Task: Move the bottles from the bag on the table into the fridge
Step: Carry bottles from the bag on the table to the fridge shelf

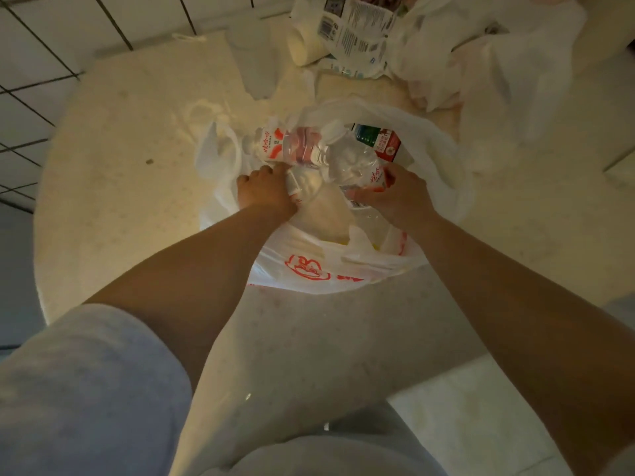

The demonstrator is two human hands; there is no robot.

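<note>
A white plastic bag (319,269) with a red logo lies open on the round table (113,201). Both my hands are inside it. My left hand (266,192) grips a clear water bottle (292,147) with a red and white label, lying on its side. My right hand (398,195) holds a second clear bottle (354,163) by its labelled body, its white cap pointing away from me. A green and red carton (379,140) stands in the bag behind the bottles. The fridge is not in view.
At the table's far side sit a roll of paper (304,46), a printed package (357,32) and crumpled white bags (498,53). An empty clear bag (256,63) lies flat beside them. Tiled floor surrounds the table.
</note>
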